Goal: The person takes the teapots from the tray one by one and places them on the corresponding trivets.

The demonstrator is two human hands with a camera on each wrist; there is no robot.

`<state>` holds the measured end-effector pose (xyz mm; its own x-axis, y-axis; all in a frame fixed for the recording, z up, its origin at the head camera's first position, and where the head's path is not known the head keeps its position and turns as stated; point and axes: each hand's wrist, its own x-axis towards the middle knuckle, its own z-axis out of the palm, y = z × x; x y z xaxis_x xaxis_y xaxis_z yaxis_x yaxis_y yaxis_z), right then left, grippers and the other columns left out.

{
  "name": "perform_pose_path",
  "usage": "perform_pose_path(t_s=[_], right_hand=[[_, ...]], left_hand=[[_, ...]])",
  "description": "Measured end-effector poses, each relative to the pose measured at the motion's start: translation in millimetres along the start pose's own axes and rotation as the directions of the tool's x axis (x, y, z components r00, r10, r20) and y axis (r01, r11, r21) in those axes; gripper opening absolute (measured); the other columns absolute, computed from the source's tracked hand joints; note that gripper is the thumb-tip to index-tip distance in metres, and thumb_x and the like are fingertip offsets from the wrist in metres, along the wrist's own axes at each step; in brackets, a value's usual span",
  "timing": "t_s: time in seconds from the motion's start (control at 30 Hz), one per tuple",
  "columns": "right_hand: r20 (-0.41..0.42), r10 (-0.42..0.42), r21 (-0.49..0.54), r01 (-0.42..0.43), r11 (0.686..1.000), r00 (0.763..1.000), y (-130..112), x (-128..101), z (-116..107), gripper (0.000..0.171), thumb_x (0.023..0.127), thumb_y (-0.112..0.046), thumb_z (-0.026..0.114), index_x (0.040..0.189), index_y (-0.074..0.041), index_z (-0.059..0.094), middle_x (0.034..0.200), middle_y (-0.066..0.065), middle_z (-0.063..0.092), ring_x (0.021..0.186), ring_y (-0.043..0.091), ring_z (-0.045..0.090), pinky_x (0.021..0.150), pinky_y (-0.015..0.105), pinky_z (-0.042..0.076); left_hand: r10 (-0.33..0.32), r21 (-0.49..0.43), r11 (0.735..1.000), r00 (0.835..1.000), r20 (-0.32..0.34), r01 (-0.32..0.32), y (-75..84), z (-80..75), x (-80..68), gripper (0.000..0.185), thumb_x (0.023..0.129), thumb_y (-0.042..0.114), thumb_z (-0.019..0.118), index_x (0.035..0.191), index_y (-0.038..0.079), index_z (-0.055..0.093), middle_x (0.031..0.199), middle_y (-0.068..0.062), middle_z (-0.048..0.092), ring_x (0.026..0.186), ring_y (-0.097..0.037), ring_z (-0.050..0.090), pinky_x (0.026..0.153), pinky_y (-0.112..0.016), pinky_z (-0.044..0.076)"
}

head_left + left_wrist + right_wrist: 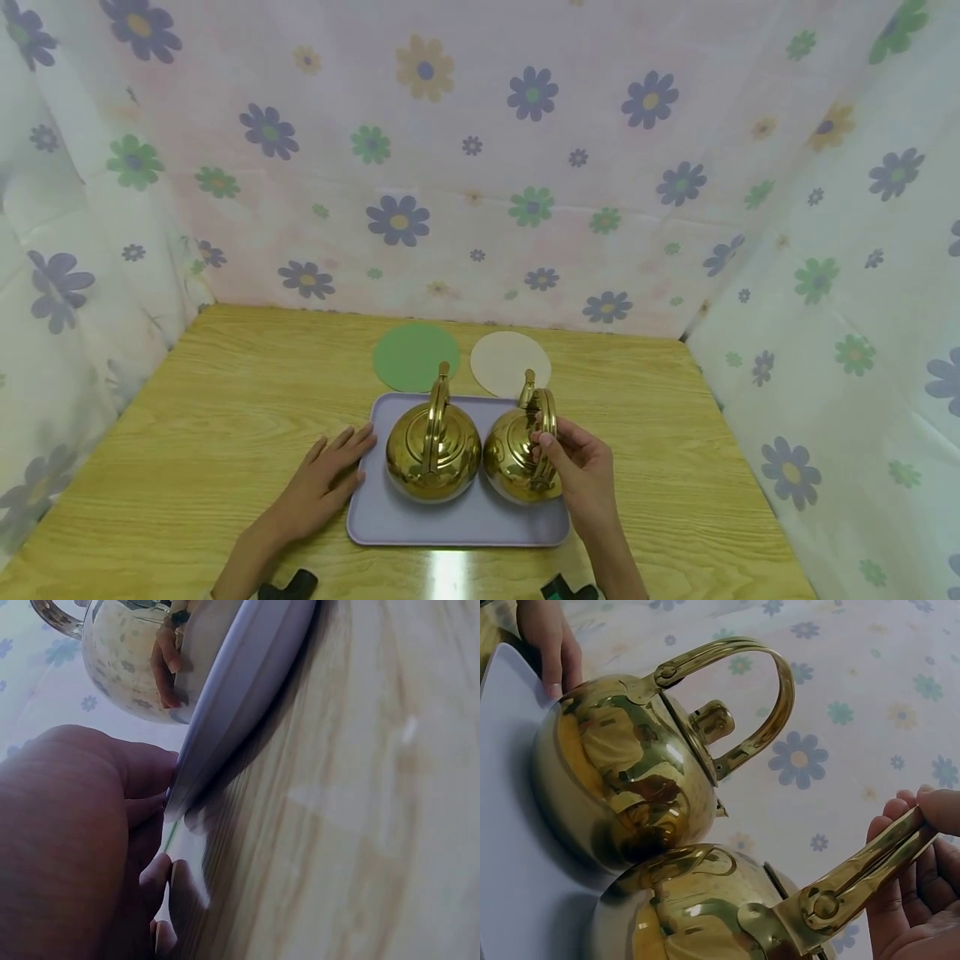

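Two shiny gold kettles stand side by side on a lilac tray (450, 529), spouts facing the back. My right hand (588, 479) pinches the raised handle (550, 412) of the right kettle (501, 458) between thumb and fingers; the right wrist view shows the thumb (939, 810) over the handle's top. Beside it, the left kettle (407, 458) has its handle upright and no hand on it. My left hand (318, 487) rests at the tray's left edge with fingers extended. In the left wrist view its fingertips touch the tray rim (240, 690).
Behind the tray lie a green round mat (408, 354) and a beige round mat (510, 358). Wood-grain tabletop (247, 400) extends to both sides. A flowered cloth (480, 167) hangs along the back and sides.
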<state>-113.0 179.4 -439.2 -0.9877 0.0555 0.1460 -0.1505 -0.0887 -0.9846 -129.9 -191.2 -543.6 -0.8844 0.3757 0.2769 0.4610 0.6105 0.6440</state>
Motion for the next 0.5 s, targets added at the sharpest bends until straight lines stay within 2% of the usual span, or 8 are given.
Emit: perform_pose_path(t_s=[0.27, 0.5], right_hand=[[-0.007, -0.052, 0.048, 0.053, 0.997, 0.999, 3.6, -0.6, 0.2, 0.033, 0.097, 0.005, 0.062, 0.124, 0.023, 0.058, 0.096, 0.010, 0.075, 0.076, 0.008, 0.068, 0.073, 0.021, 0.059], [0.008, -0.077, 0.047, 0.077, 0.996, 0.997, 5.3, 1.0, -0.4, 0.034, 0.097, 0.005, 0.062, 0.125, 0.024, 0.056, 0.097, 0.011, 0.075, 0.079, 0.008, 0.069, 0.073, 0.022, 0.059]], left_hand=[[-0.009, 0.000, 1.000, 1.000, 0.003, 0.009, -0.1, 1.1, 1.0, 0.047, 0.103, 0.020, 0.059, 0.149, 0.009, 0.053, 0.158, -0.014, 0.044, 0.145, -0.051, 0.034, 0.120, -0.066, 0.010], [-0.014, 0.003, 1.000, 1.000, 0.001, 0.014, -0.6, 1.8, 0.4, 0.048, 0.104, 0.021, 0.058, 0.150, 0.010, 0.052, 0.158, -0.012, 0.044, 0.145, -0.051, 0.033, 0.121, -0.064, 0.010]])
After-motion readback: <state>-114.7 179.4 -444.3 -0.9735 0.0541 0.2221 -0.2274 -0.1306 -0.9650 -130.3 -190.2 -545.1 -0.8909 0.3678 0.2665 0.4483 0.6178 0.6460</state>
